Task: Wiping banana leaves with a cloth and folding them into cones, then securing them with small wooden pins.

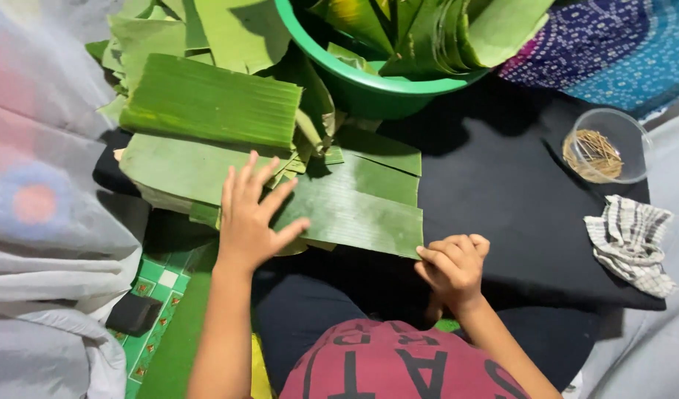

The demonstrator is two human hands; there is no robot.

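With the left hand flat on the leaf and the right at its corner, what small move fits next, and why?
Probably lift the banana leaf piece free by its near corner: the right hand already pinches that edge, while the left hand lies spread on its other end.

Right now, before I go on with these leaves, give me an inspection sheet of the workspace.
Surface: black cloth, mostly bare on the right.
Job's things: flat banana leaf piece in front; stack of cut leaves behind it.
Clutter: green basin full of leaves; clear bowl of small sticks; checked rag.
Hands: left hand spread flat on the leaf; right hand pinching the leaf's near right corner.
Cables: nothing seen.
Surroundings: white fabric on the left, patterned blue cloth top right.
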